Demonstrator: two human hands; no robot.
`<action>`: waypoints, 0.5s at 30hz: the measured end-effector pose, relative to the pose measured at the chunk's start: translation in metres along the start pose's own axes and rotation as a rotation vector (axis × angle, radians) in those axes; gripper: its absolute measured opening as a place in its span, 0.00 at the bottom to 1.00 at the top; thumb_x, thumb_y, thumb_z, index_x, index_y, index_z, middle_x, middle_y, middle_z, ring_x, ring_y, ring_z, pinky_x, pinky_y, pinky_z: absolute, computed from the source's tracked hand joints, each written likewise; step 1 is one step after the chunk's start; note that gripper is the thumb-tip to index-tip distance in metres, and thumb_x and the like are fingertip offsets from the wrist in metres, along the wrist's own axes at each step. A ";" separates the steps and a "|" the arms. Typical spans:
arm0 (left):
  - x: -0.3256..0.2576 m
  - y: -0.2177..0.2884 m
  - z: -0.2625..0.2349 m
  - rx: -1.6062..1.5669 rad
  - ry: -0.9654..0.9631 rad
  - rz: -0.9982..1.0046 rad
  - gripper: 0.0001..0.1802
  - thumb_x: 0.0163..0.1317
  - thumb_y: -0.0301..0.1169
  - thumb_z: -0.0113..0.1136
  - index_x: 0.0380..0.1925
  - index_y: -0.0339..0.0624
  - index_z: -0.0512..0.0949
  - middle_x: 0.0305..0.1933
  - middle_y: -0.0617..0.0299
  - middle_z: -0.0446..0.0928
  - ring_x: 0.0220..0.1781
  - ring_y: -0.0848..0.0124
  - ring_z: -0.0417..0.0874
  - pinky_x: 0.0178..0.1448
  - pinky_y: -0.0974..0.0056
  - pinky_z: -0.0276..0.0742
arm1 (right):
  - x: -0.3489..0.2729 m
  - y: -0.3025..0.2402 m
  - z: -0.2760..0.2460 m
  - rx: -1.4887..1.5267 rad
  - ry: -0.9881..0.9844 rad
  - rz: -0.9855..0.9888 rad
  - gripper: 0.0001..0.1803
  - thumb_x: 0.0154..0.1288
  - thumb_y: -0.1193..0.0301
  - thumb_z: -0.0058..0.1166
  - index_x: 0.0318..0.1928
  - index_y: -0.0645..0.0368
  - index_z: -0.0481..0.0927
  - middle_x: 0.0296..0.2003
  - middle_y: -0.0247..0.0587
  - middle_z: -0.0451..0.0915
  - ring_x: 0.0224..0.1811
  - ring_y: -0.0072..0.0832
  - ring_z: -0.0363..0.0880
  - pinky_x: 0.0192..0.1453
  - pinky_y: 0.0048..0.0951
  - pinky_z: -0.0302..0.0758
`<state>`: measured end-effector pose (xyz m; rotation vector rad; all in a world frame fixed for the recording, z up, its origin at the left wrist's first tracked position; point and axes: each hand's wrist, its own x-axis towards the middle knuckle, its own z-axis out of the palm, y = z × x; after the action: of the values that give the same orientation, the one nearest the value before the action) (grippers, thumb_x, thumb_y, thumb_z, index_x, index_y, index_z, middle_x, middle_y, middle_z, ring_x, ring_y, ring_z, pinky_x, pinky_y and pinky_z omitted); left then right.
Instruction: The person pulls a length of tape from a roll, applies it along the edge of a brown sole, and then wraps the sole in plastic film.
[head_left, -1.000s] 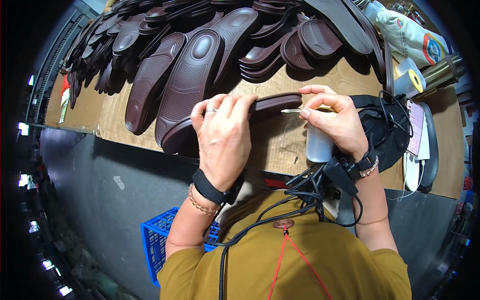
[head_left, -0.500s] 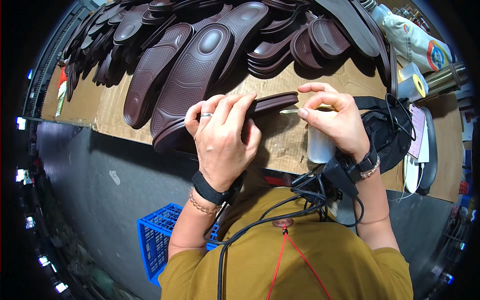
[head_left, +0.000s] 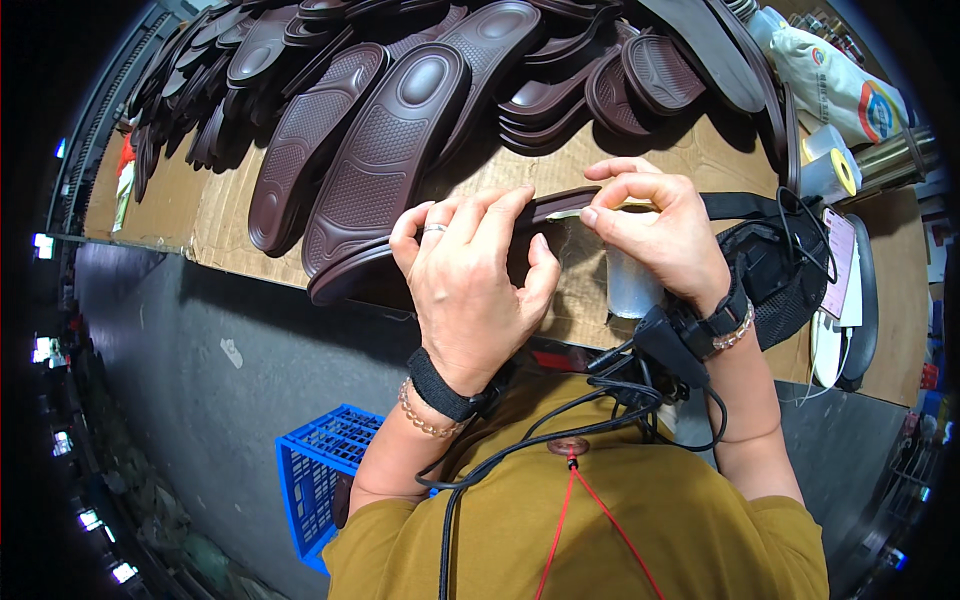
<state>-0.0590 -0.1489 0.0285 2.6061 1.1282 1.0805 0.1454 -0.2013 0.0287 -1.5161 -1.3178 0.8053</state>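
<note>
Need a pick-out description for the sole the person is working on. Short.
Start at the cardboard-covered bench strewn with dark brown shoe soles. Come to its near edge, where the left hand and the right hand meet. The sole in question is the one gripped between them: it stands on its edge, side-on, while its neighbours mostly lie flat showing their patterned faces.

Left hand (head_left: pixel 470 290) hides sole (head_left: pixel 350 275) middle; tool tip unclear.

The scene is evenly and brightly lit from above; straight edges are bent near the black fisheye rim (corners lost entirely).
</note>
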 end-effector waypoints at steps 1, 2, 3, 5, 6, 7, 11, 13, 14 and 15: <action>0.000 0.000 0.000 0.001 0.003 -0.004 0.20 0.53 0.33 0.67 0.48 0.49 0.86 0.46 0.62 0.85 0.51 0.62 0.82 0.68 0.57 0.60 | 0.000 0.000 0.000 0.001 0.000 0.001 0.09 0.59 0.68 0.73 0.33 0.61 0.89 0.49 0.45 0.83 0.51 0.30 0.83 0.58 0.31 0.77; 0.000 0.000 0.001 0.001 0.005 -0.008 0.19 0.53 0.33 0.67 0.48 0.49 0.86 0.45 0.62 0.86 0.50 0.62 0.82 0.68 0.57 0.60 | 0.000 0.001 0.000 -0.017 0.007 -0.002 0.09 0.59 0.68 0.73 0.33 0.61 0.89 0.48 0.45 0.84 0.51 0.30 0.83 0.58 0.31 0.77; 0.000 0.000 0.001 0.000 0.003 -0.008 0.19 0.53 0.33 0.67 0.48 0.49 0.86 0.45 0.62 0.86 0.50 0.62 0.82 0.68 0.57 0.60 | 0.000 0.001 0.000 -0.036 0.015 -0.004 0.09 0.59 0.68 0.73 0.32 0.61 0.88 0.47 0.44 0.84 0.51 0.30 0.84 0.57 0.31 0.77; 0.001 0.001 0.000 0.011 0.003 -0.012 0.18 0.54 0.33 0.68 0.48 0.50 0.86 0.45 0.62 0.86 0.50 0.63 0.82 0.67 0.57 0.61 | 0.000 0.000 0.000 -0.052 0.010 0.000 0.08 0.59 0.68 0.72 0.32 0.60 0.88 0.47 0.44 0.84 0.50 0.29 0.84 0.57 0.30 0.78; 0.001 0.001 0.000 0.011 0.002 -0.012 0.18 0.54 0.33 0.68 0.48 0.50 0.86 0.45 0.62 0.86 0.50 0.63 0.82 0.67 0.57 0.61 | 0.000 0.000 -0.001 -0.068 0.005 0.001 0.08 0.59 0.69 0.72 0.33 0.60 0.88 0.47 0.44 0.84 0.50 0.29 0.84 0.57 0.30 0.78; 0.002 0.001 0.000 0.012 -0.003 -0.014 0.18 0.54 0.34 0.69 0.48 0.50 0.86 0.45 0.62 0.86 0.50 0.63 0.82 0.67 0.57 0.61 | 0.000 0.000 -0.001 -0.068 0.005 0.003 0.08 0.59 0.69 0.72 0.33 0.60 0.88 0.47 0.44 0.84 0.50 0.29 0.84 0.57 0.30 0.78; 0.003 0.002 -0.002 -0.016 -0.033 -0.024 0.19 0.54 0.35 0.71 0.48 0.53 0.86 0.46 0.63 0.86 0.51 0.64 0.83 0.67 0.57 0.61 | -0.002 -0.006 0.002 -0.028 0.022 -0.060 0.08 0.58 0.70 0.72 0.33 0.61 0.88 0.48 0.45 0.83 0.51 0.30 0.83 0.56 0.31 0.78; 0.004 0.003 -0.006 -0.040 -0.041 -0.029 0.19 0.54 0.34 0.70 0.48 0.54 0.86 0.47 0.64 0.86 0.51 0.65 0.83 0.67 0.57 0.61 | -0.002 -0.011 0.003 -0.008 0.020 -0.128 0.07 0.58 0.71 0.73 0.33 0.61 0.88 0.49 0.45 0.83 0.52 0.30 0.83 0.56 0.31 0.78; 0.005 0.004 -0.007 -0.072 -0.051 -0.030 0.19 0.54 0.33 0.70 0.48 0.54 0.86 0.48 0.65 0.86 0.52 0.65 0.83 0.67 0.58 0.60 | -0.002 -0.011 0.002 -0.018 0.002 -0.176 0.07 0.58 0.71 0.73 0.33 0.60 0.88 0.50 0.45 0.83 0.52 0.30 0.83 0.55 0.31 0.78; 0.006 0.005 -0.010 -0.073 -0.051 -0.030 0.19 0.54 0.33 0.70 0.48 0.54 0.86 0.48 0.65 0.86 0.52 0.65 0.83 0.67 0.58 0.60 | -0.003 -0.012 0.002 -0.028 -0.016 -0.225 0.07 0.57 0.72 0.73 0.33 0.60 0.88 0.52 0.45 0.83 0.53 0.30 0.82 0.55 0.31 0.78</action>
<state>-0.0598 -0.1499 0.0410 2.5384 1.0923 1.0230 0.1392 -0.2037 0.0389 -1.3554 -1.4859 0.6592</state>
